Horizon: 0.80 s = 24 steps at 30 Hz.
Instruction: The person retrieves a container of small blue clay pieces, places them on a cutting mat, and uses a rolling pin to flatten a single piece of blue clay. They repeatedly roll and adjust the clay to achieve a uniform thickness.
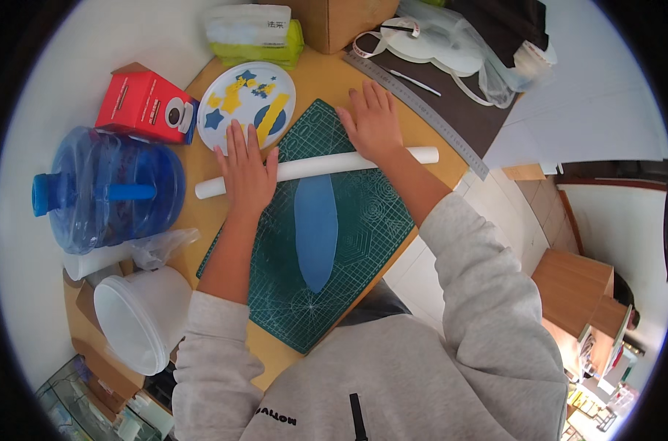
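A white rolling pin (328, 163) lies across a green cutting mat (367, 242). Flat on the pin's left part rests my left hand (248, 168), palm down, fingers spread and pointing at the plate. My right hand (373, 124) lies over the pin's right part, its fingers stretched out past it over the mat's far edge. Neither hand's fingers wrap around the pin. From under the pin a long, thin blue sheet (316, 231), perhaps fondant or clay, runs towards me and narrows to a rounded tip.
A white plate (245, 71) holds yellow and blue cutouts beyond my left hand. A blue water jug (119, 190), red box (146, 105) and white bucket (141, 320) stand at left. A metal ruler (422, 113) and white pen-like tool (413, 81) lie at far right.
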### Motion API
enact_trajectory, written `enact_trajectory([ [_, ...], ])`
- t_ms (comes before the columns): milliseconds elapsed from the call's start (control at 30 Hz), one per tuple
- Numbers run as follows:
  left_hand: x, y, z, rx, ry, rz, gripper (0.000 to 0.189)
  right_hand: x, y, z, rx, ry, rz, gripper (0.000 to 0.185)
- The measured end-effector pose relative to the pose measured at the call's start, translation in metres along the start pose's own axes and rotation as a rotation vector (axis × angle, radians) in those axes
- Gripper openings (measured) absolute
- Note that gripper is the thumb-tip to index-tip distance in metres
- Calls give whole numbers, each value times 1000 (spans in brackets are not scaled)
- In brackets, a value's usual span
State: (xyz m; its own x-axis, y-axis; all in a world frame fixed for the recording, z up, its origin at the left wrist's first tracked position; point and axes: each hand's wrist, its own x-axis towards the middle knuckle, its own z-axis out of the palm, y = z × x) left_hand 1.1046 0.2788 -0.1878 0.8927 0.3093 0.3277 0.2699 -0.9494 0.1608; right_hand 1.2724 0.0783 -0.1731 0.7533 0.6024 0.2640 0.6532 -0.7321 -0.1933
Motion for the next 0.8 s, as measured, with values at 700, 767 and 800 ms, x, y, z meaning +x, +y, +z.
enact_trajectory([
  [700, -68, -7, -93, -178, -71, 261, 44, -143, -8, -110, 272, -114, -213, 40],
  [767, -101, -3, -111, -205, -146, 251, 45, -176, -21, -120, 300, -151, -190, 40],
  [800, -119, 0, -117, -218, -188, 243, 45, -191, -28, -122, 314, -184, -170, 41],
])
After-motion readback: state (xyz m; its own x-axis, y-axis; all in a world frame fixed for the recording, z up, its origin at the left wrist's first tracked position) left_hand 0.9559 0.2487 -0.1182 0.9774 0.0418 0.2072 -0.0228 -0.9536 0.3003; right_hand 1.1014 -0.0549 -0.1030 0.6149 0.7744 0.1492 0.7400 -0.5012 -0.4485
